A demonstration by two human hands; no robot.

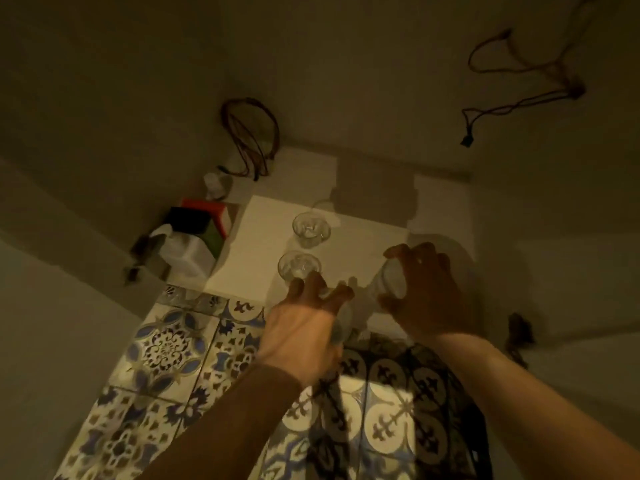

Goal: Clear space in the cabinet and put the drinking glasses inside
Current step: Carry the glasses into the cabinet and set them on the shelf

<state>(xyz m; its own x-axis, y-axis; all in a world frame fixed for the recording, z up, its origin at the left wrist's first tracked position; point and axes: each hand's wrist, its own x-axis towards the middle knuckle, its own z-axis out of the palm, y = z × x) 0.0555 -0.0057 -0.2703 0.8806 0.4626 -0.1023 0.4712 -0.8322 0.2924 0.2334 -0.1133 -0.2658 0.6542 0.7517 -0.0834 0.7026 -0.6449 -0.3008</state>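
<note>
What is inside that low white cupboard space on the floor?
Two empty drinking glasses stand upright on the white shelf. The right hand holds a third glass over it, the left hand another. Boxes and a jug sit at its left; the shadowed back is unclear.

White shelf board point(263, 244) with two upright glasses point(311, 229) point(298, 268), beside patterned tiled floor point(166, 348).

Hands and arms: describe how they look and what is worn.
Both forearms are bare, with no sleeves in view. The left hand and right hand wear no gloves; no rings, watch or bracelets show in the dim light. The right lies in shadow.
</note>
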